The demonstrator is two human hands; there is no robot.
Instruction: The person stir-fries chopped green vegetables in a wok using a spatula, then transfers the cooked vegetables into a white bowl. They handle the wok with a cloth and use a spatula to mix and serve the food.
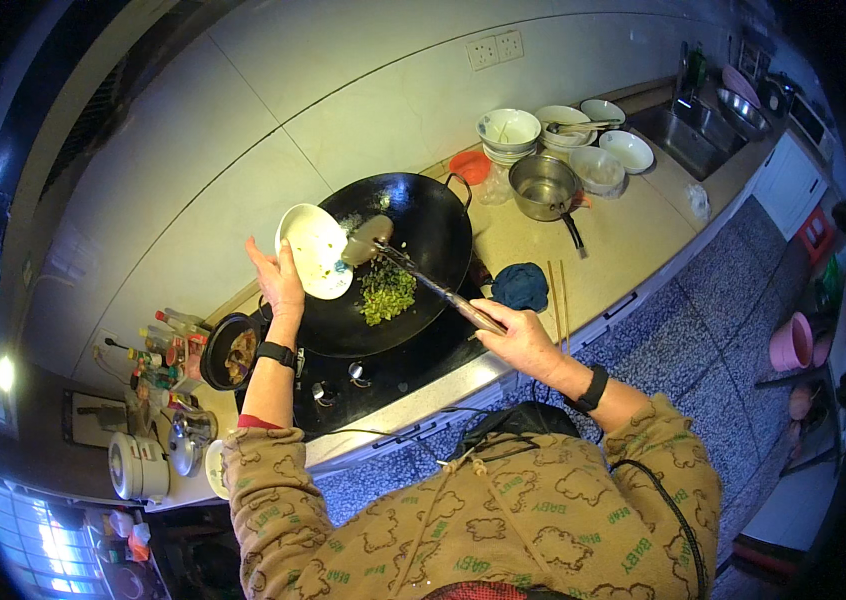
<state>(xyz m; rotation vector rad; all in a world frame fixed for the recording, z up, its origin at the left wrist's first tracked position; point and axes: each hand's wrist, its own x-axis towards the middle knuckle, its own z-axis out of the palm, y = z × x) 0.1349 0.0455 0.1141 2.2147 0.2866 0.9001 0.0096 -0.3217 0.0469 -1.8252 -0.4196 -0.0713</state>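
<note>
My left hand [280, 283] grips a white bowl [310, 244] by its rim. The bowl is tipped over the left side of a large black wok [430, 217], and a few green bits cling to its inside. In my right hand [517, 336] is the wooden handle of a wok spatula [438, 289]. The spatula's metal blade [369, 238] is beside the bowl's right edge; whether the two touch I cannot tell. Chopped green vegetables [387, 295] lie heaped in the wok, which sits on a black cooktop [378, 379].
Right of the wok are a steel saucepan [543, 187], stacked bowls [508, 133], a dark blue cloth [519, 286] and chopsticks [558, 300]. A black pot with food [232, 351] stands left, near several bottles [160, 349]. A sink [685, 139] is at the far right.
</note>
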